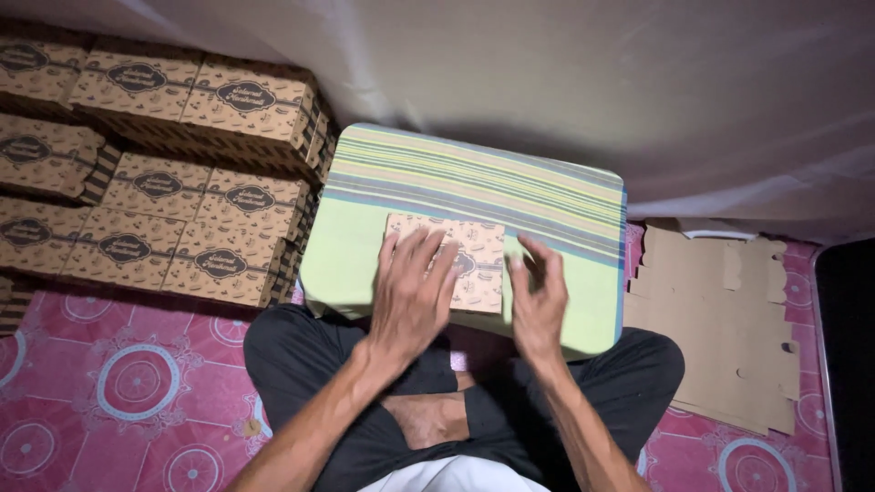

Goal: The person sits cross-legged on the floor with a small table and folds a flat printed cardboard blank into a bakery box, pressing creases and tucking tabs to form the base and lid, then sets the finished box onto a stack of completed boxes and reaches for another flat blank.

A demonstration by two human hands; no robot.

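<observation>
A flat brown printed cardboard box (474,246) lies on a green striped cushion (383,210) resting on my lap. My left hand (410,292) lies on the box's left part with fingers spread flat. My right hand (540,296) hovers at the box's right edge, fingers loosely curled, and I cannot tell whether it touches the box. Neither hand grips anything.
Several stacks of folded brown printed boxes (164,182) fill the left side. Flat unfolded cardboard blanks (720,328) lie on the right. A pink patterned mat (118,392) covers the floor. A white cloth (638,91) hangs behind.
</observation>
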